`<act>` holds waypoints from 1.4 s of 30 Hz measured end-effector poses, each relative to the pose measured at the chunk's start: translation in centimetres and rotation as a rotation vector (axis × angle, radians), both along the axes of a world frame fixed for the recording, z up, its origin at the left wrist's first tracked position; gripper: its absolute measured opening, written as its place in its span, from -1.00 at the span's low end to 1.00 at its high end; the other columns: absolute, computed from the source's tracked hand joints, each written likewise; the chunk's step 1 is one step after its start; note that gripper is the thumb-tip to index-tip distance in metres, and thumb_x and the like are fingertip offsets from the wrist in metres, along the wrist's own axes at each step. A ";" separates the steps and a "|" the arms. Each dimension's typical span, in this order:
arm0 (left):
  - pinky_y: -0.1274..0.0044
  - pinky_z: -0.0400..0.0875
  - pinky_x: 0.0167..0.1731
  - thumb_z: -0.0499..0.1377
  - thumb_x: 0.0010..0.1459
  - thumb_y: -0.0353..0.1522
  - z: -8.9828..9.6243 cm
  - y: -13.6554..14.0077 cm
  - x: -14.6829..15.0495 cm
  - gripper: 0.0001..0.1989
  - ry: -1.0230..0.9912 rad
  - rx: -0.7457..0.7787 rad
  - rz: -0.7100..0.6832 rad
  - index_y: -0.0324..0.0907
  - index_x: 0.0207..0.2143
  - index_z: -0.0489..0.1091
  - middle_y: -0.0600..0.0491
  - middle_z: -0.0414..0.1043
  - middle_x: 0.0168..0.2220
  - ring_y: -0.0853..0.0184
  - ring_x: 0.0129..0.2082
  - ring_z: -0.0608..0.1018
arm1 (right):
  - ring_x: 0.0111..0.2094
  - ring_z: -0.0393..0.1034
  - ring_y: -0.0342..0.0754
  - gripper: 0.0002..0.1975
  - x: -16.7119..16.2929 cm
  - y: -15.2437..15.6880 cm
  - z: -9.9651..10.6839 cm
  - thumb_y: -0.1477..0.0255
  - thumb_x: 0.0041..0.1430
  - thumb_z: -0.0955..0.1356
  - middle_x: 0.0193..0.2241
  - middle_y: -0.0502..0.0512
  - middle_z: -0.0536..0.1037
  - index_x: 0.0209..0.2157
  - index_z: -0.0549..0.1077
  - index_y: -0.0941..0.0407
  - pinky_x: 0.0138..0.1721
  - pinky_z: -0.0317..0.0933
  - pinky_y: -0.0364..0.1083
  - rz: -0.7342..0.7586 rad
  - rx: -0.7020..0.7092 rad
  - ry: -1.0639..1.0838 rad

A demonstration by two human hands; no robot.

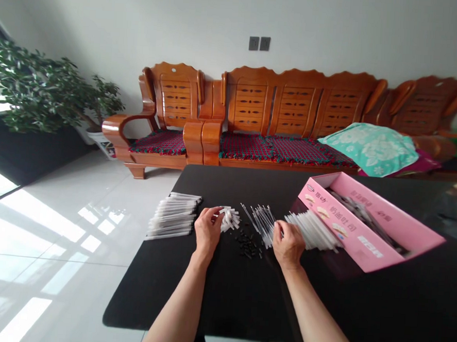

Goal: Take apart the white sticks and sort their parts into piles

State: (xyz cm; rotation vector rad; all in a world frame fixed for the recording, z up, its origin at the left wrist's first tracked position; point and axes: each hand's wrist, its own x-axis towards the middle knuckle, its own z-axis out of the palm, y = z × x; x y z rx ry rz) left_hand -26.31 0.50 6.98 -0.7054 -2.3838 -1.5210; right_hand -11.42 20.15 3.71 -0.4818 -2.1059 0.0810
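Note:
My left hand (207,230) is closed in a loose pinch, its fingertips at the left edge of a pile of short white pieces (230,218). Whether a piece sits between them is too small to tell. My right hand (289,243) has its fingers curled together between thin grey rods (262,220) and a row of whitish tubes (314,230); what it holds, if anything, is hidden. Small black pieces (248,243) lie scattered between my hands. Left of my left hand is a stack of white tubes with dark ends (174,215).
A pink box (337,226) with dark-looking contents stands at the right on the black table (244,301). Beyond the table are wooden seats (273,104) with woven covers and a turquoise cloth (377,149). A potted plant (55,93) stands far left.

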 end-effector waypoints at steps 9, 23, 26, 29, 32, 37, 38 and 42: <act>0.42 0.40 -0.24 0.12 0.14 -0.37 -0.3 -8.6 -5.4 -0.77 0.126 -0.366 0.226 -0.13 -0.19 0.54 -0.02 0.50 -0.21 0.24 -0.35 0.55 | -0.37 0.34 -0.01 -0.82 -0.2 -0.1 -0.2 0.42 0.30 0.24 -0.43 0.15 0.52 -0.29 0.45 0.15 -0.27 0.15 -0.06 -0.009 -0.014 -0.001; 0.41 0.38 -0.22 0.16 0.12 -0.36 -0.5 -12.3 -3.6 -0.86 0.155 -0.616 0.024 -0.07 -0.31 0.53 0.02 0.50 -0.26 0.16 -0.21 0.52 | -0.37 0.33 0.00 -0.81 -0.3 -0.1 -0.4 0.42 0.30 0.22 -0.44 0.15 0.51 -0.29 0.45 0.14 -0.28 0.13 -0.06 0.011 -0.030 0.001; 0.41 0.36 -0.24 0.16 0.12 -0.37 -0.9 -12.8 -3.2 -0.87 0.166 -0.671 -0.020 -0.05 -0.32 0.52 0.02 0.49 -0.28 0.16 -0.23 0.52 | -0.37 0.32 0.00 -0.81 -0.3 -0.2 -0.3 0.43 0.30 0.23 -0.44 0.15 0.51 -0.30 0.45 0.14 -0.27 0.14 -0.07 0.013 -0.025 0.000; 0.41 0.35 -0.22 0.14 0.14 -0.37 -0.8 -12.7 -2.8 -0.85 0.180 -0.694 -0.056 -0.06 -0.28 0.50 0.02 0.47 -0.30 0.16 -0.23 0.51 | -0.38 0.32 -0.01 -0.82 -0.3 -0.3 -0.2 0.43 0.31 0.23 -0.45 0.14 0.52 -0.30 0.45 0.15 -0.27 0.14 -0.08 0.012 -0.015 0.008; 0.41 0.34 -0.21 0.12 0.16 -0.37 -0.6 -12.7 -2.5 -0.85 0.169 -0.701 -0.079 -0.07 -0.27 0.49 0.02 0.45 -0.29 0.17 -0.23 0.49 | -0.38 0.33 -0.01 -0.82 -0.3 -0.3 -0.1 0.43 0.31 0.23 -0.45 0.13 0.52 -0.30 0.44 0.15 -0.27 0.14 -0.08 0.016 -0.015 0.012; 0.40 0.32 -0.20 0.10 0.20 -0.36 -0.2 -12.6 -1.9 -0.87 0.197 -0.678 -0.151 -0.10 -0.33 0.45 0.01 0.44 -0.30 0.17 -0.23 0.47 | -0.38 0.33 -0.01 -0.83 -0.3 -0.4 0.0 0.44 0.31 0.24 -0.45 0.13 0.52 -0.31 0.44 0.15 -0.27 0.15 -0.07 0.021 -0.024 0.018; 0.40 0.31 -0.19 0.09 0.21 -0.36 -0.1 -12.4 -1.7 -0.87 0.198 -0.669 -0.176 -0.11 -0.33 0.44 0.01 0.44 -0.31 0.18 -0.24 0.47 | -0.38 0.33 -0.01 -0.83 -0.3 -0.4 0.1 0.44 0.31 0.24 -0.45 0.14 0.52 -0.31 0.44 0.15 -0.27 0.15 -0.07 0.023 -0.027 0.023; 0.41 0.29 -0.18 0.04 0.27 -0.35 0.6 -10.3 -0.8 -0.85 0.211 -0.615 -0.249 -0.11 -0.29 0.41 0.02 0.46 -0.30 0.20 -0.22 0.47 | -0.36 0.34 -0.01 -0.84 -0.3 -0.9 0.2 0.45 0.31 0.25 -0.42 0.14 0.52 -0.29 0.44 0.15 -0.26 0.16 -0.07 0.040 -0.039 0.031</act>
